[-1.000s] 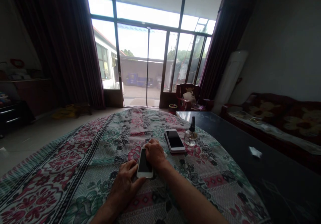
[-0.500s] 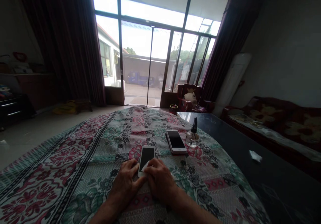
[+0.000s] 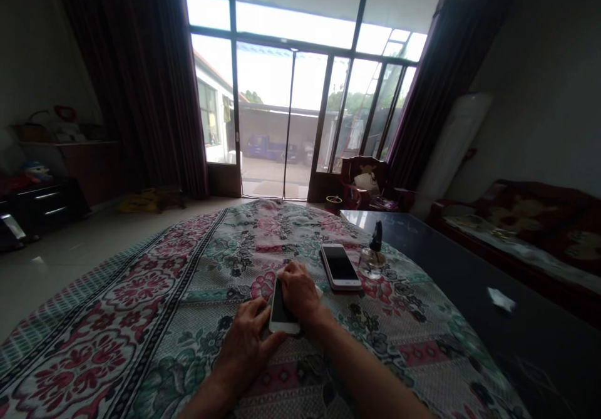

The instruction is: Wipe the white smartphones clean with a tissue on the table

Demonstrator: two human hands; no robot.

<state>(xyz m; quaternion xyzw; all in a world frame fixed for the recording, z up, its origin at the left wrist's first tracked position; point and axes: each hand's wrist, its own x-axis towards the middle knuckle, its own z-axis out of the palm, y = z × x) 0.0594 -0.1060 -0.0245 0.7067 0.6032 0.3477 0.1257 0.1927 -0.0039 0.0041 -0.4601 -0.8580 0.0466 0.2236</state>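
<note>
Floor-length glazed doors are seen at the far end of a dim room, flanked by dark curtains, with a wooden armchair and a floral sofa set to the right. A floral quilted cover is spread across the foreground, and a dark glass-topped table runs along its right edge, with a crumpled white scrap lying on the glass. Near the cover's far right edge, a small glass bottle with a black top is stood; its contents cannot be made out. A yellow-rimmed bowl is placed on the floor beyond, its contents too small to tell. A second smartphone is laid screen up near the right edge, touched by neither hand. Toward the near middle of the cover, a white smartphone is held under both hands, its screen dark and its upper part covered. The right hand is curved over it, and the fingers of the left hand are closed against its left edge, though a firm grip cannot be told from light pressure. A white corner of material is exposed just beyond the right hand; what it is cannot be told.
</note>
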